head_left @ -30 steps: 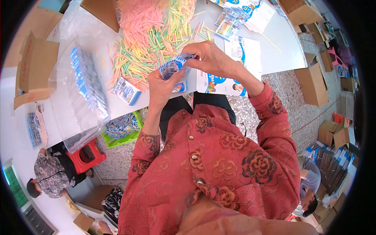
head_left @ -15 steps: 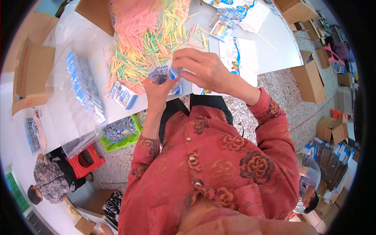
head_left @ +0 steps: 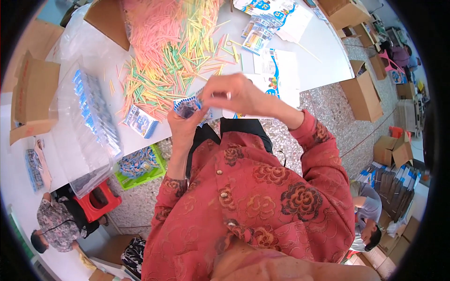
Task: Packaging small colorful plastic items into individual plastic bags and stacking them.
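Gripping a striped packet (head_left: 187, 108) beside a heap of coloured sticks (head_left: 157, 70)

Grasps the striped packet in the left hand (head_left: 183, 130), with thumb and fingers closed on its near side. Holds it over the near edge of a white table (head_left: 323, 61). Bends the fingers of the right hand (head_left: 234, 95) just beside the packet, partly covering it; cannot tell whether pinching anything or touching the film.

Has the heap, in pink, yellow and green, spread beyond and to the left of the packet. Has a 2nd packet (head_left: 140, 121) lying near the table edge, left of the left hand, and printed white card (head_left: 284, 77) beyond the right forearm. Shows more packets (head_left: 258, 37) farther off at the right, and at the left a clear plastic tray (head_left: 65, 136) holding a row of packets. Includes, lower down, a green crate (head_left: 143, 178), a red stool (head_left: 112, 202) and 2 other people (head_left: 58, 222).
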`<control>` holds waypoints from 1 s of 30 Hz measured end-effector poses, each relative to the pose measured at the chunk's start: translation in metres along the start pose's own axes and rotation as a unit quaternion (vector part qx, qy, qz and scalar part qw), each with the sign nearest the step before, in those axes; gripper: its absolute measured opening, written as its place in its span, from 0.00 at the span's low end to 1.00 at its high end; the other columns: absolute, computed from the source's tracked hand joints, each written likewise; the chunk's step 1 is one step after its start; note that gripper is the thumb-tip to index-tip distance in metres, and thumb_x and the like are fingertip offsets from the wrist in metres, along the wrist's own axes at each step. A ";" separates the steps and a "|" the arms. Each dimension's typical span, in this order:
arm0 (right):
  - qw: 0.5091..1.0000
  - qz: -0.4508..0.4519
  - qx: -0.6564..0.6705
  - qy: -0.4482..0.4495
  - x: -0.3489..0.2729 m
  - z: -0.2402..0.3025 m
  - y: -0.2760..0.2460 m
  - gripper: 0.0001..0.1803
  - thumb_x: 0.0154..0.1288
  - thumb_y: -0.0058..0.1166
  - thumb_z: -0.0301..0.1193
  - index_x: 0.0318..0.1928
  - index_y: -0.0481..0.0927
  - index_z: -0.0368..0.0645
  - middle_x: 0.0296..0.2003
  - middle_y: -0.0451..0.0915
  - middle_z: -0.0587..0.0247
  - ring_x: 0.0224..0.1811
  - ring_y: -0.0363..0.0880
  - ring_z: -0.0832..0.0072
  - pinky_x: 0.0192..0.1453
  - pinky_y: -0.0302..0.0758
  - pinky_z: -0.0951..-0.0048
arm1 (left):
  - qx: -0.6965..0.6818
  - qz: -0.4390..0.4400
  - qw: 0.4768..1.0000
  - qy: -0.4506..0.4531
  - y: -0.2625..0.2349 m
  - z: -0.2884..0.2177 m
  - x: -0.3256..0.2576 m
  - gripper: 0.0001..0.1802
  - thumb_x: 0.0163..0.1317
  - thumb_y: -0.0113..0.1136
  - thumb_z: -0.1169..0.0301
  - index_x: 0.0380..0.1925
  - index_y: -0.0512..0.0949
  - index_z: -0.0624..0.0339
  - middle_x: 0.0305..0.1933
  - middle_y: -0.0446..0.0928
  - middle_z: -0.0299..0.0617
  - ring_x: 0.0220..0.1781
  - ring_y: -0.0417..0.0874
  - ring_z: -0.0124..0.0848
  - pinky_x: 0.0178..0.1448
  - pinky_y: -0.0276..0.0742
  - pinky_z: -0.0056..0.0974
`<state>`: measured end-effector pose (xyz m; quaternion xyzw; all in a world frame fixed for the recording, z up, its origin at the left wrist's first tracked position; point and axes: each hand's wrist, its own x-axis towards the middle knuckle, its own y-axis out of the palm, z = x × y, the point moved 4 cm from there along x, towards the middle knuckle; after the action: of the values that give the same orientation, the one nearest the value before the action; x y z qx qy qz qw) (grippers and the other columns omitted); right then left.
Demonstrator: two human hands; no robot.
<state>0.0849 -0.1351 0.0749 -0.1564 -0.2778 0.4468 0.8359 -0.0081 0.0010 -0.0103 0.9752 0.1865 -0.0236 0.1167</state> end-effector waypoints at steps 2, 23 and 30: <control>0.996 -0.079 0.040 0.013 0.008 -0.025 -0.017 0.04 0.57 0.54 0.24 0.34 0.77 0.40 0.33 0.77 0.68 0.30 0.75 0.81 0.30 0.72 0.78 | 0.022 -0.007 1.000 -0.003 0.000 -0.006 0.000 0.08 0.48 0.65 0.80 0.31 0.78 0.65 0.30 0.78 0.33 0.30 0.77 0.19 0.36 0.73 0.27; 0.791 0.133 -0.574 0.165 0.044 -0.187 -0.063 0.11 0.54 0.51 0.31 0.33 0.77 0.36 0.40 0.76 0.52 0.45 0.76 0.61 0.40 0.75 0.58 | -0.048 -0.071 0.996 0.028 -0.022 -0.016 0.000 0.14 0.49 0.65 0.81 0.38 0.78 0.69 0.34 0.79 0.37 0.33 0.78 0.22 0.41 0.74 0.28; 0.837 0.069 -0.482 0.249 0.049 -0.191 -0.055 0.13 0.50 0.50 0.36 0.30 0.78 0.38 0.31 0.79 0.49 0.37 0.79 0.55 0.40 0.75 0.57 | -0.047 -0.063 0.997 0.015 -0.021 -0.013 0.002 0.15 0.49 0.64 0.80 0.39 0.78 0.69 0.35 0.79 0.38 0.33 0.78 0.22 0.41 0.74 0.28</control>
<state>0.2588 -0.1270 -0.0333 -0.6640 -0.2293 0.2593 0.6627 -0.0142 0.0238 -0.0029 0.9551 0.2504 -0.0070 0.1581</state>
